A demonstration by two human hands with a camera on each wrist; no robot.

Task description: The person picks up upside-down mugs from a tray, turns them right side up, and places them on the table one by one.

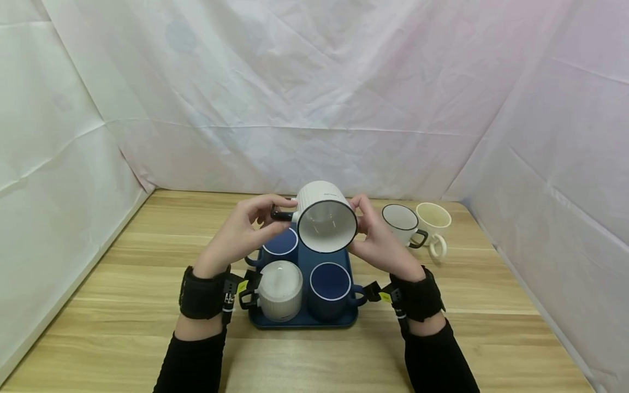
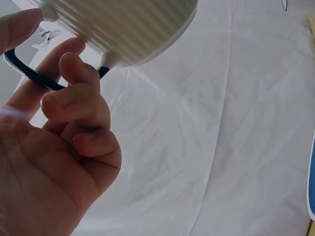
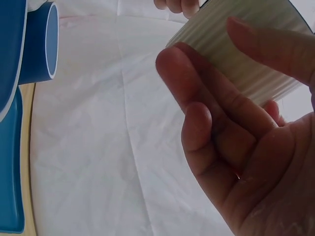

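A person holds a white ribbed mug [image 1: 326,216] in the air above the far end of a blue tray [image 1: 302,321], tipped on its side so the dark-rimmed mouth faces the head camera. The left hand [image 1: 242,233] pinches the mug's black handle [image 1: 282,215], thumb on top and curled fingers [image 2: 74,93] beneath it. The right hand [image 1: 379,240] steadies the mug's opposite wall, its fingers [image 3: 216,113] lying nearly straight and close together against the ribs, the thumb set apart higher on the side.

On the tray, below the raised mug, stand three more: a white ribbed mug turned upside down [image 1: 279,290] at the near left, a dark blue mug [image 1: 330,290] at the near right, and another blue mug [image 1: 279,246] at the far left, partly hidden by the left hand. To the right of the tray, on the wooden table [image 1: 491,305], a white mug with a dark handle [image 1: 403,222] stands just beside a cream mug [image 1: 434,221]. Pale sheeting [image 1: 314,93] hangs behind the tray.
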